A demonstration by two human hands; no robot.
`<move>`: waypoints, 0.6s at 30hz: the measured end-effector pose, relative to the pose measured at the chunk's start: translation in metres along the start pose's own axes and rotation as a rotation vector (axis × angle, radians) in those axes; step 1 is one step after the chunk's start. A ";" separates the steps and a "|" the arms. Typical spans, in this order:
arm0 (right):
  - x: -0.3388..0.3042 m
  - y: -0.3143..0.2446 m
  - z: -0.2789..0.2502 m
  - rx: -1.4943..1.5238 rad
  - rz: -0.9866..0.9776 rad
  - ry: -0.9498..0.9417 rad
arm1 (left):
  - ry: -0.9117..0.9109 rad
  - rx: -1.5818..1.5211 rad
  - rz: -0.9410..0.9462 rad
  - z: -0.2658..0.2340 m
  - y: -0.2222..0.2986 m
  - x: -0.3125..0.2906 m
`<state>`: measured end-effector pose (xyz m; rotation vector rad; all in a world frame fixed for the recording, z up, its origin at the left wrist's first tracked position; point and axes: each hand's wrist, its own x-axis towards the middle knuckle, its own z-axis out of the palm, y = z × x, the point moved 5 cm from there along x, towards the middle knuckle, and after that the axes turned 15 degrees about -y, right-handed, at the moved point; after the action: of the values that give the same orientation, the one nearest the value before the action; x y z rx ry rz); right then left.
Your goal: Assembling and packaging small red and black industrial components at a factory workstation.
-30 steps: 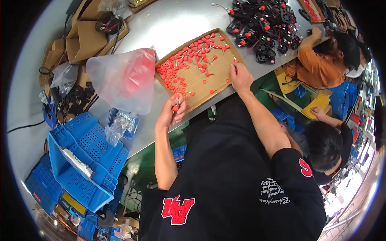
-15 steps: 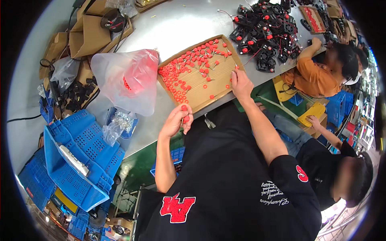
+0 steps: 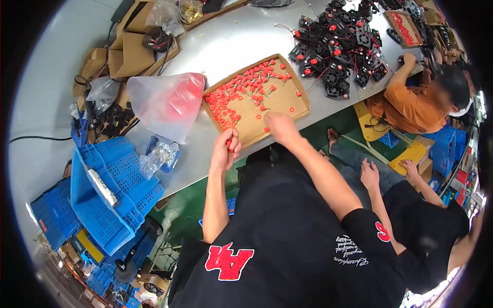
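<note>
Small red pieces (image 3: 230, 149) are gripped in the left hand (image 3: 224, 154), its fingers curled closed around them; how many are held cannot be told. This hand is held just beside the near left corner of a shallow cardboard tray (image 3: 283, 100), at the table's (image 3: 210, 56) near edge. The right hand (image 3: 281, 127) is held over the tray's near side, close to a loose red piece (image 3: 266, 130). Its fingers are blurred and partly turned away, so neither how far they are opened nor whether anything is held can be told.

Inside the tray, red-capped pins (image 3: 264, 72) are scattered toward the far side, and red rings (image 3: 218, 102) are heaped along the left. To the left of the tray, a milky plastic bag (image 3: 154, 102) is placed, with red showing through it. Nearer, small metal parts (image 3: 163, 154) are contained in a small blue bin (image 3: 173, 165), partly covered by clear plastic (image 3: 150, 163). Large blue crates (image 3: 110, 187) are set at the lower left.

Beyond the tray to the right, black assemblies (image 3: 339, 49) with red caps and thin wires are piled on the table. Farther right, a person in orange (image 3: 416, 102) is seated.
</note>
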<state>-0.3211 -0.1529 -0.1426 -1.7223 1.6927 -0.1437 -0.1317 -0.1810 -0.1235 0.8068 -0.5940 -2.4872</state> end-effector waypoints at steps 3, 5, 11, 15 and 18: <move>-0.003 -0.008 0.021 -0.039 0.212 -0.088 | 0.019 -0.153 -0.010 0.005 -0.020 -0.012; 0.000 -0.008 0.027 -0.105 0.233 -0.055 | 0.156 -0.461 0.108 0.005 -0.037 -0.025; 0.031 0.005 0.031 -0.073 0.084 -0.134 | -0.138 -0.898 0.322 0.044 -0.051 -0.057; 0.022 0.013 0.014 0.033 0.026 -0.128 | -0.067 -0.867 0.379 0.045 -0.052 -0.069; -0.001 0.020 0.010 0.710 0.106 -0.161 | -0.042 -0.905 0.381 0.027 -0.056 -0.072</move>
<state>-0.3321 -0.1455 -0.1606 -1.0803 1.3778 -0.4797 -0.1123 -0.0899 -0.1018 0.2465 0.3502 -2.0753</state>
